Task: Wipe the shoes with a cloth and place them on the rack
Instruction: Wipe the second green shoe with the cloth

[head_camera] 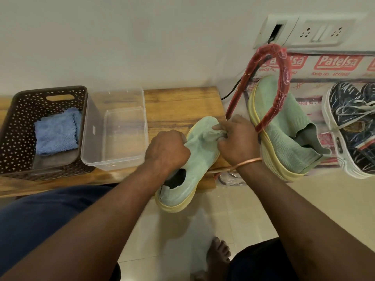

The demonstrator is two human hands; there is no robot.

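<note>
A pale green knit shoe [189, 175] with a yellow sole lies across the right end of the wooden bench, heel toward me. My left hand [167, 151] grips its middle. My right hand [237, 142] presses a bunched green cloth [213, 133] against the shoe's toe. The matching green shoe [284, 126] leans on the rack [263, 78] to the right, behind a red-wrapped frame tube. A dark patterned sneaker [353, 128] with a white sole sits further right on the rack.
On the wooden bench [178, 104] stand a brown perforated basket [18, 122] holding a folded blue cloth [56, 134] and an empty clear plastic tub [115, 128]. A wall socket panel [308, 31] is above the rack. My bare foot [219, 252] rests on the tiled floor.
</note>
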